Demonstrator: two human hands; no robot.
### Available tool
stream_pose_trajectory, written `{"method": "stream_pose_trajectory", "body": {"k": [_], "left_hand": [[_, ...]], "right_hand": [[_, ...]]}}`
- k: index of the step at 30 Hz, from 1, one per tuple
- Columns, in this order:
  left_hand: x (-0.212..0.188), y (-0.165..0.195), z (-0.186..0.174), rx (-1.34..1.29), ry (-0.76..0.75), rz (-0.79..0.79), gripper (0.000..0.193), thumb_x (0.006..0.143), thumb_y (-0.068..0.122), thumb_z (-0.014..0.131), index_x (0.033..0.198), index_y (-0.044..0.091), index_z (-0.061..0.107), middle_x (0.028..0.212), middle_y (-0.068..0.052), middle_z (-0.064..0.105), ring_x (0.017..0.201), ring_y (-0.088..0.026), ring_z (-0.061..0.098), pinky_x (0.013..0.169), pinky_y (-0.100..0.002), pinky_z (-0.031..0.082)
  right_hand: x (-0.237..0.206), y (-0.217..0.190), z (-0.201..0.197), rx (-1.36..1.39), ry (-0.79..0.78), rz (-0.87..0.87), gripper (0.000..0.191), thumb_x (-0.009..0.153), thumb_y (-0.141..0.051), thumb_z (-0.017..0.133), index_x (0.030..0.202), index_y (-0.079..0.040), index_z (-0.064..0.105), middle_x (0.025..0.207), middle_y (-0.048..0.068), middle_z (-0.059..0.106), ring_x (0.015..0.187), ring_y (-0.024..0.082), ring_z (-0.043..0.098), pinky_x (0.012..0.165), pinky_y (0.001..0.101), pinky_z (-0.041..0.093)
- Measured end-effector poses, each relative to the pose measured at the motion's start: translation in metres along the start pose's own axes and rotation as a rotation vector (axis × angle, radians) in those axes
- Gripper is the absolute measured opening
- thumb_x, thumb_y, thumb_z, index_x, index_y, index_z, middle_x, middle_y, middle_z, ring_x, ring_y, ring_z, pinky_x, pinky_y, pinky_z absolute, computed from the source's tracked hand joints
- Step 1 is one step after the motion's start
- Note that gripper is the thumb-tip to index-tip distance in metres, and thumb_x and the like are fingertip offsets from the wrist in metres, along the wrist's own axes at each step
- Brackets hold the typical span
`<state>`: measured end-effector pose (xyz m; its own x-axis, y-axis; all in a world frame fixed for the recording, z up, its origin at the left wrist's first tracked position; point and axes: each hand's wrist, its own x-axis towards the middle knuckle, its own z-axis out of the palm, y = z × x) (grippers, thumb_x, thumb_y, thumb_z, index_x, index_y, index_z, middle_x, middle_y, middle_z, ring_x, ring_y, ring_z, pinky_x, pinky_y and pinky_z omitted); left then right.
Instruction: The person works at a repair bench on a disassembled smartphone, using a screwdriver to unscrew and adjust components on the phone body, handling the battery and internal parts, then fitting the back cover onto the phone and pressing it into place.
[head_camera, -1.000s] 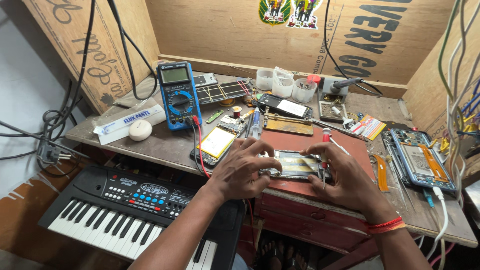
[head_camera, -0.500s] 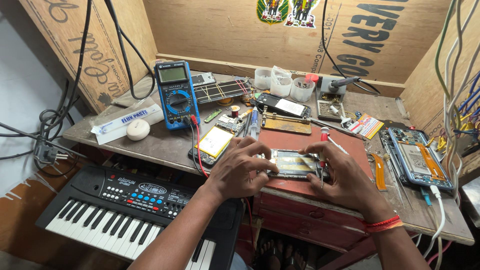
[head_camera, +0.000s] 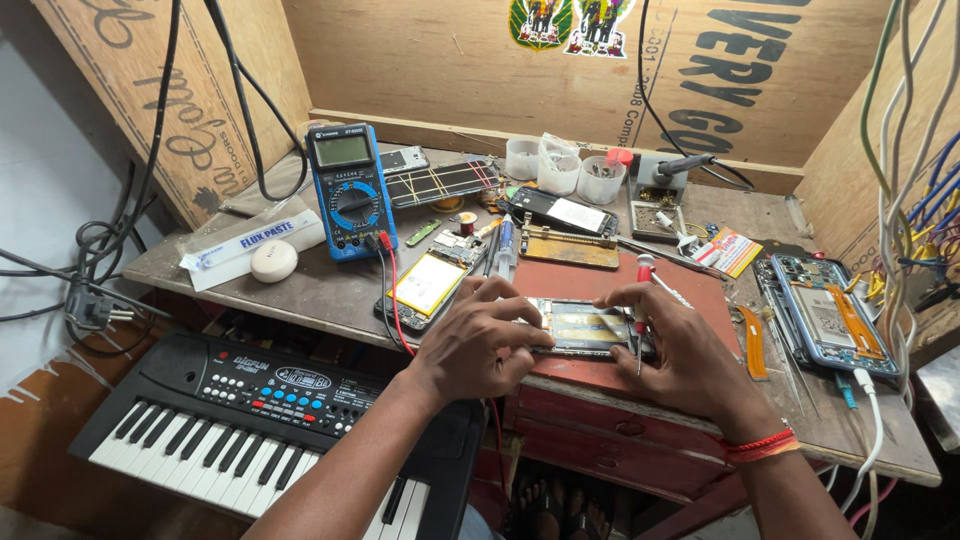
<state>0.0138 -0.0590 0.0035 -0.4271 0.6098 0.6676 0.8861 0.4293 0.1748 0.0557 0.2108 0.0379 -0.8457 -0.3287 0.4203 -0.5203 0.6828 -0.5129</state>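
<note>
My left hand (head_camera: 485, 335) grips the opened phone (head_camera: 585, 327) at the near tabletop (head_camera: 300, 285) edge; my right hand (head_camera: 675, 345) pinches a screwdriver (head_camera: 642, 300) over it. Multimeter (head_camera: 345, 190) far left.

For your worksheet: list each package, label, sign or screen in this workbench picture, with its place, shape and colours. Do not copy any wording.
Multimeter: back left, blue case, grey-green rectangular screen.
Paste box: left edge, long white carton, blue print.
Sticker: back wall, green and yellow.
Leaflet: right of centre, yellow and red.
Opened phone: between left hand and right hand.
</note>
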Motion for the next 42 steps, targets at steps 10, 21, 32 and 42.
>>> {"method": "stream_pose_trajectory", "body": {"k": [10, 21, 32, 42], "left_hand": [[0.001, 0.0, -0.004, -0.027, 0.02, -0.046, 0.031, 0.078, 0.014, 0.059, 0.101, 0.021, 0.078, 0.109, 0.0, 0.068, 0.111, -0.017, 0.06, 0.103, -0.04, 0.039], [0.004, 0.005, -0.006, 0.028, -0.202, 0.023, 0.039, 0.089, 0.045, 0.059, 0.121, 0.031, 0.075, 0.13, -0.009, 0.06, 0.128, -0.026, 0.052, 0.11, -0.049, 0.03], [0.007, 0.009, -0.008, 0.012, -0.214, 0.016, 0.038, 0.09, 0.05, 0.062, 0.119, 0.029, 0.073, 0.133, -0.01, 0.057, 0.133, -0.03, 0.049, 0.11, -0.051, 0.029], [0.006, 0.005, -0.002, 0.119, -0.024, -0.021, 0.046, 0.074, 0.033, 0.069, 0.112, 0.009, 0.062, 0.109, -0.011, 0.058, 0.11, -0.028, 0.057, 0.099, -0.045, 0.038]], "right_hand": [[-0.001, 0.012, 0.006, 0.201, 0.234, -0.229, 0.032, 0.089, -0.004, 0.067, 0.12, -0.005, 0.056, 0.117, 0.008, 0.073, 0.115, 0.012, 0.065, 0.09, 0.0294, 0.059], [-0.009, 0.027, 0.002, 0.28, 0.565, -0.092, 0.015, 0.104, -0.001, 0.048, 0.119, -0.001, 0.052, 0.112, 0.015, 0.072, 0.112, 0.02, 0.071, 0.103, 0.0346, 0.056], [-0.011, 0.035, 0.003, 0.339, 0.591, -0.089, 0.02, 0.107, -0.013, 0.043, 0.121, -0.001, 0.052, 0.104, 0.012, 0.072, 0.103, 0.017, 0.07, 0.099, 0.0329, 0.053], [-0.004, 0.024, 0.004, 0.101, 0.462, 0.175, 0.015, 0.096, -0.006, 0.052, 0.095, -0.002, 0.066, 0.077, 0.007, 0.077, 0.063, 0.014, 0.073, 0.057, 0.0291, 0.057]]}}
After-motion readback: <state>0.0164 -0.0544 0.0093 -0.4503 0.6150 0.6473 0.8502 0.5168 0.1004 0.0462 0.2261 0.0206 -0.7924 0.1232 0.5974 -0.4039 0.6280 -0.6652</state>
